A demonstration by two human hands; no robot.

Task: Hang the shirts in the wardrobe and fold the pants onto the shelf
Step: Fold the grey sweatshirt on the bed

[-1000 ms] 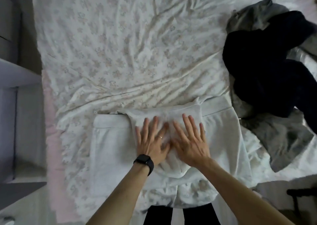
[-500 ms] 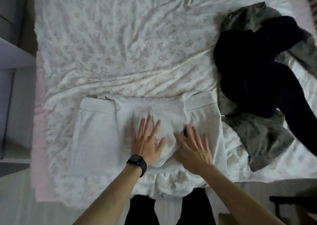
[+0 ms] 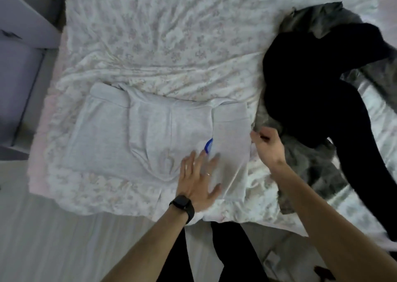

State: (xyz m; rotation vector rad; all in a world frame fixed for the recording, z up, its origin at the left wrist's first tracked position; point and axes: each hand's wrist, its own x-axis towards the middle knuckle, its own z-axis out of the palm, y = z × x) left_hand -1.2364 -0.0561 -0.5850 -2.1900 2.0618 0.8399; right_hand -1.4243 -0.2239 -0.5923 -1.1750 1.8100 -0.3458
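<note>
your left hand [image 3: 198, 174]: fingers spread, palm flat, pressing light grey pants [image 3: 129, 135] near their right side. right hand [image 3: 268, 146]: fingers curled, seems to pinch pants' right edge; blurred there. pants lie flat, partly folded, across near edge of bed, small blue tag [image 3: 208, 145] showing. step in hand, by my read: folding pants. next move likely needs right edge carried leftward, edges matched. beyond, right: dark garment [image 3: 311, 88] atop grey garment [image 3: 318, 170]. crumpled floral sheet [image 3: 171, 45]. pale cabinet [image 3: 21, 24] far left.

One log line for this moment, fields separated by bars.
pants on bed, partly folded | left hand: flat on pants | right hand: curled at pants edge, hold unclear
</note>
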